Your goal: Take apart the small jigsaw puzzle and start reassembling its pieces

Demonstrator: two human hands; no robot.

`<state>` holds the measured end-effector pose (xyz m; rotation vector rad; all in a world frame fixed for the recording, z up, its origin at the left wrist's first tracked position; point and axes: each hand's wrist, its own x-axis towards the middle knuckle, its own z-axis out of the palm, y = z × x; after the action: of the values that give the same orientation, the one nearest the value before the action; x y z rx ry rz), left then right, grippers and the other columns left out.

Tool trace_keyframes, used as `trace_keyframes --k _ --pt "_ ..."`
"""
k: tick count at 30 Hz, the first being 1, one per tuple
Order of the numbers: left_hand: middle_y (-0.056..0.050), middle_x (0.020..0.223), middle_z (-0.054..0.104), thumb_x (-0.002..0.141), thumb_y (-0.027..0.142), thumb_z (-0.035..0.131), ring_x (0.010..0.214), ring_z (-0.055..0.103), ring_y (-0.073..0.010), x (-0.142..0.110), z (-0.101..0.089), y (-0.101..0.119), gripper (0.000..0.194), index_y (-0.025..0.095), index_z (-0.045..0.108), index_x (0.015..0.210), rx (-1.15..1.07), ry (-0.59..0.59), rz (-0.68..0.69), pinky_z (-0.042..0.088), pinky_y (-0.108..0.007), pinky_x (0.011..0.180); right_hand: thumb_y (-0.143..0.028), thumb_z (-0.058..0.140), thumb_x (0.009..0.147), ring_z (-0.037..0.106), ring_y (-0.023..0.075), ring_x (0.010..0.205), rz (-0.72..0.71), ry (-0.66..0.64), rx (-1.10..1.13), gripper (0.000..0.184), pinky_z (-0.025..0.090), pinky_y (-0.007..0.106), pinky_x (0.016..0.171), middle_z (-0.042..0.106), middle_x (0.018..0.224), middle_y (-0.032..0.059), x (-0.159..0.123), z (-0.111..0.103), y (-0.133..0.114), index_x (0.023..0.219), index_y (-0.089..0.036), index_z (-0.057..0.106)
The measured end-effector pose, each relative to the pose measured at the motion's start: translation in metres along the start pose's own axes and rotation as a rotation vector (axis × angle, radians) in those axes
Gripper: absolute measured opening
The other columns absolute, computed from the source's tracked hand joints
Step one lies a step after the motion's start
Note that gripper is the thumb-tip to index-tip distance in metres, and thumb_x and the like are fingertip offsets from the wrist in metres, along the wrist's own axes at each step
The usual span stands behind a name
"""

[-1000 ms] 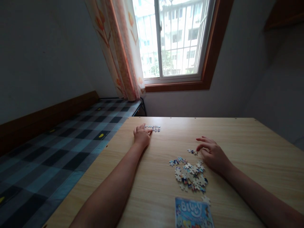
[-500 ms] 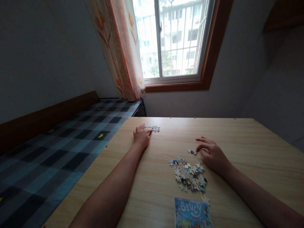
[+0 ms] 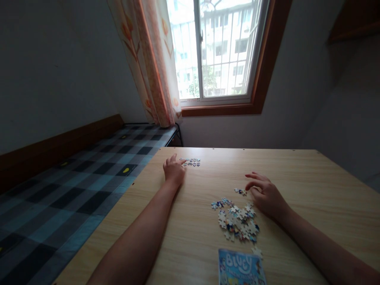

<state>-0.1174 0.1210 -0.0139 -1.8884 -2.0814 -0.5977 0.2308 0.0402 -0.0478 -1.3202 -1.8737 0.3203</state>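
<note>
My left hand (image 3: 173,170) rests at the far left of the table, fingers apart, with its thumb reaching the left end of small puzzle pieces (image 3: 194,162) laid in short rows. It appears to hold nothing. On the right, my right hand (image 3: 265,194) hovers low with fingers spread and curved. Its index fingertip is beside a little group of puzzle pieces (image 3: 240,191); whether it touches one I cannot tell. Just below lies a loose heap of puzzle pieces (image 3: 239,221), many with pale backs up. A few printed pieces (image 3: 221,203) lie at the heap's upper left.
A blue "Bluey" puzzle box or picture card (image 3: 242,267) lies at the table's near edge, with a single piece (image 3: 257,251) by its corner. The wooden table (image 3: 311,182) borders a bed with a checked cover (image 3: 97,174). Behind are a curtain (image 3: 154,63) and a window (image 3: 225,51).
My left hand has shifted slightly left, away from the rows, uncovering more of their left end. My right hand stays almost still beside the small group of pieces.
</note>
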Motion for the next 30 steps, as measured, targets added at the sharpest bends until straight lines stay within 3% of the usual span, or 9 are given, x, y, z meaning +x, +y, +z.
trace_keyframes --k 5,13,30 --pt "-0.005 0.136 0.059 0.085 0.026 0.056 0.121 0.048 -0.0286 0.0007 -0.0067 -0.0024 0.028 0.030 0.079 0.101 -0.004 0.047 -0.087 0.036 -0.044 0.103 -0.017 0.049 0.074 0.049 0.0294 0.129 0.012 0.002 0.014 0.023 0.036 0.052 0.110 0.068 0.119 0.0084 -0.0005 0.0000 0.0001 0.066 -0.023 0.071" --pt "-0.007 0.135 0.059 0.083 0.037 0.063 0.122 0.046 -0.0311 -0.0008 -0.0010 -0.0019 0.019 0.032 0.080 0.091 0.017 0.016 -0.044 0.035 -0.048 0.102 -0.017 0.048 0.075 0.049 0.0286 0.129 -0.001 -0.007 -0.019 0.026 0.036 0.052 0.109 0.068 0.120 0.0083 -0.0005 0.0001 -0.0009 0.068 -0.023 0.071" --pt "-0.006 0.137 0.057 0.086 0.040 0.062 0.123 0.045 -0.0315 0.0014 0.0021 -0.0053 0.020 0.033 0.080 0.092 0.008 0.011 -0.046 0.035 -0.047 0.103 -0.019 0.047 0.075 0.050 0.0302 0.128 0.001 -0.002 -0.012 0.026 0.038 0.053 0.108 0.069 0.119 0.0095 -0.0002 -0.0004 -0.0033 0.068 -0.023 0.072"
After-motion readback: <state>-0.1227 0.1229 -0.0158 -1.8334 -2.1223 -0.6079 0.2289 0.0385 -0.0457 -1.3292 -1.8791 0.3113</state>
